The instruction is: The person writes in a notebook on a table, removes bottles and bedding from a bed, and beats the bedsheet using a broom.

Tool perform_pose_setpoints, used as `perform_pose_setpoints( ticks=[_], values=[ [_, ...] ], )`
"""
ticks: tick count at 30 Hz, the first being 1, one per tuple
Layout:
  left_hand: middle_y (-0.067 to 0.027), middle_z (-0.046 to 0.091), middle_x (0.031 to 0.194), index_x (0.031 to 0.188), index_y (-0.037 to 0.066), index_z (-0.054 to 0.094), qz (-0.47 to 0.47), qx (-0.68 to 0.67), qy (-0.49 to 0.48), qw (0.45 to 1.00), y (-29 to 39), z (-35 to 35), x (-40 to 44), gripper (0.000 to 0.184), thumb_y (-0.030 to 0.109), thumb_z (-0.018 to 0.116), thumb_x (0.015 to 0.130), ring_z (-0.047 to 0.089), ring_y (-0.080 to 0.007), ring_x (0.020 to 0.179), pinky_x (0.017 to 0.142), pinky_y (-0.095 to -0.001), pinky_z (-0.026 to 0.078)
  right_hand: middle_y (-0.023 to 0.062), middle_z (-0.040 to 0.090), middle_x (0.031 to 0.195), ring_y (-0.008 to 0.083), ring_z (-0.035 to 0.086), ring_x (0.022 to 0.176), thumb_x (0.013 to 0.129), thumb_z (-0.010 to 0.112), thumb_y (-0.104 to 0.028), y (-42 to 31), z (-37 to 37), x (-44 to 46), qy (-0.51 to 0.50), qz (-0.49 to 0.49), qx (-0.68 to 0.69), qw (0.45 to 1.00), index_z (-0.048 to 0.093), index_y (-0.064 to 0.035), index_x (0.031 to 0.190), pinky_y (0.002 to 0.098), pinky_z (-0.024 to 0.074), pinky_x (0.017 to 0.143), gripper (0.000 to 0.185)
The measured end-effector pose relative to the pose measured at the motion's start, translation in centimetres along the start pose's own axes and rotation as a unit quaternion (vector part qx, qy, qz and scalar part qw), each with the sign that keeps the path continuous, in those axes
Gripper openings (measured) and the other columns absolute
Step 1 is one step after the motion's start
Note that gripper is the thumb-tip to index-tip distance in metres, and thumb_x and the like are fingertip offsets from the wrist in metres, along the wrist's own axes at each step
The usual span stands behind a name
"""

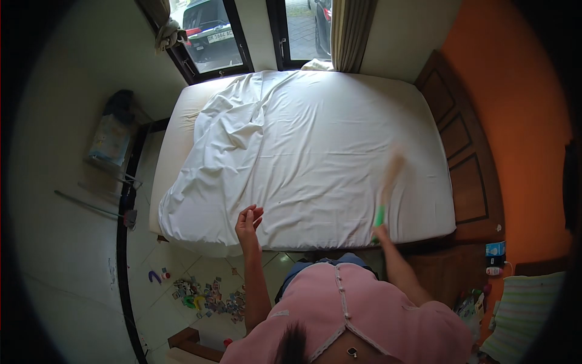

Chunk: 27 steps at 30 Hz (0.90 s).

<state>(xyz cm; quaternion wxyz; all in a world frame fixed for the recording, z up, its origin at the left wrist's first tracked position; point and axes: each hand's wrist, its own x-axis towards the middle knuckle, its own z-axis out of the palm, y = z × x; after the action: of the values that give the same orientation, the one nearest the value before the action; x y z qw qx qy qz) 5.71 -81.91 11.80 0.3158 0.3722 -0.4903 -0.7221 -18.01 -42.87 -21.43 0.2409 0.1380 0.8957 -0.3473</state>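
My right hand [380, 233] grips the green handle of a hand broom [390, 179]. Its long tan head is smeared by motion over the right part of the mattress. My left hand [247, 222] hovers near the front edge of the bed, fingers loosely bent and apart, holding nothing. Below both hands lies the mattress [351, 133] with a white fitted sheet, lightly wrinkled. On the left side, a loose white sheet [221, 136] is bunched in folds and partly covers it.
A wooden headboard [464, 145] borders the bed on the right. Several small scattered pieces [209, 297] lie on the tiled floor at lower left. A long-handled broom [91, 204] leans by the left wall. Two windows [212, 36] with curtains [354, 33] stand behind the bed.
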Motion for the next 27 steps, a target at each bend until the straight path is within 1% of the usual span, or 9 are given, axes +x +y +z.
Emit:
perform_pose_setpoints(
  ticks=[2,7,12,17,19,20,23,25,27],
  values=[
    [-0.0085,0.062,0.094,0.103,0.004,0.055,0.003,0.008,-0.040,0.999,-0.1,1.2,0.5,0.024,0.022,0.047,0.090,0.060,-0.0151,0.089,0.079,-0.0282,0.046,0.0210,0.061,0.084,0.0333,0.060,0.087,0.068,0.058,-0.017,-3.6,0.3,-8.4,-0.186,-0.248,-0.211,0.927,0.056,-0.0058,0.092,0.0452,0.0445,0.076,0.027],
    [-0.0095,0.063,0.093,0.102,0.003,0.056,0.008,0.028,-0.098,0.995,-0.3,3.3,1.7,0.023,0.021,0.047,0.090,0.060,-0.0156,0.088,0.077,-0.0273,0.047,0.0194,0.060,0.073,0.0374,0.059,0.072,0.064,0.060,-0.015,-10.3,-4.8,-13.5,-0.117,-0.425,-0.364,0.821,0.053,-0.0115,0.093,0.0476,0.0454,0.064,0.030],
    [-0.0090,0.063,0.093,0.102,0.003,0.056,-0.010,0.045,-0.097,0.994,-1.0,2.8,1.6,0.024,0.021,0.047,0.090,0.060,-0.0160,0.089,0.078,-0.0279,0.046,0.0238,0.059,0.077,0.0430,0.057,0.074,0.073,0.051,-0.018,-8.9,-15.6,-8.9,0.133,-0.125,-0.201,0.962,0.051,-0.0049,0.091,0.0505,0.0435,0.068,0.021],
    [-0.0074,0.063,0.092,0.101,0.004,0.056,-0.033,0.073,-0.063,0.995,-1.6,2.7,0.7,0.023,0.022,0.047,0.090,0.060,-0.0149,0.089,0.077,-0.0275,0.046,0.0234,0.059,0.093,0.0371,0.060,0.083,0.073,0.052,-0.018,-12.0,-17.6,-3.7,0.218,0.138,0.105,0.960,0.049,-0.0001,0.095,0.0452,0.0467,0.075,0.029],
    [-0.0082,0.063,0.091,0.099,0.003,0.057,-0.033,0.065,-0.053,0.996,-1.6,4.0,0.4,0.022,0.020,0.047,0.090,0.060,-0.0147,0.087,0.076,-0.0268,0.045,0.0167,0.061,0.080,0.0278,0.062,0.073,0.071,0.054,-0.018,-6.7,-10.7,4.9,0.199,0.090,-0.013,0.976,0.053,0.0008,0.090,0.0394,0.0486,0.062,0.026],
    [-0.0080,0.063,0.091,0.099,0.003,0.057,-0.035,0.069,-0.056,0.995,-1.7,4.8,0.4,0.022,0.020,0.047,0.090,0.060,-0.0145,0.087,0.076,-0.0266,0.045,0.0219,0.059,0.098,0.0352,0.059,0.089,0.071,0.055,-0.019,-2.3,-4.2,10.9,0.065,0.018,-0.121,0.990,0.051,0.0014,0.103,0.0417,0.0475,0.076,0.038],
    [-0.0077,0.063,0.091,0.100,0.003,0.057,-0.031,0.078,-0.071,0.994,-1.3,8.0,-0.1,0.022,0.020,0.048,0.090,0.060,-0.0141,0.086,0.077,-0.0264,0.045,0.0198,0.061,0.073,0.0321,0.062,0.073,0.065,0.055,-0.012,-15.9,-6.9,-5.8,-0.203,-0.110,-0.176,0.957,0.055,-0.0050,0.095,0.0440,0.0475,0.066,0.032],
    [-0.0075,0.063,0.091,0.101,0.003,0.057,-0.021,0.081,-0.082,0.993,-1.4,10.4,-0.3,0.022,0.021,0.048,0.090,0.060,-0.0139,0.087,0.077,-0.0263,0.045,0.0203,0.060,0.071,0.0353,0.060,0.071,0.063,0.055,-0.011,-16.7,-5.9,-5.2,-0.136,-0.386,-0.309,0.858,0.053,-0.0062,0.095,0.0466,0.0466,0.065,0.032],
    [-0.0088,0.063,0.094,0.102,0.004,0.056,-0.011,0.083,-0.103,0.991,-1.7,12.1,-0.8,0.024,0.022,0.048,0.089,0.060,-0.0152,0.089,0.078,-0.0277,0.046,0.0190,0.060,0.073,0.0361,0.060,0.072,0.064,0.054,-0.012,-17.2,-8.2,-4.4,-0.127,-0.400,-0.315,0.851,0.053,-0.0076,0.097,0.0464,0.0464,0.066,0.033]
  ],
)
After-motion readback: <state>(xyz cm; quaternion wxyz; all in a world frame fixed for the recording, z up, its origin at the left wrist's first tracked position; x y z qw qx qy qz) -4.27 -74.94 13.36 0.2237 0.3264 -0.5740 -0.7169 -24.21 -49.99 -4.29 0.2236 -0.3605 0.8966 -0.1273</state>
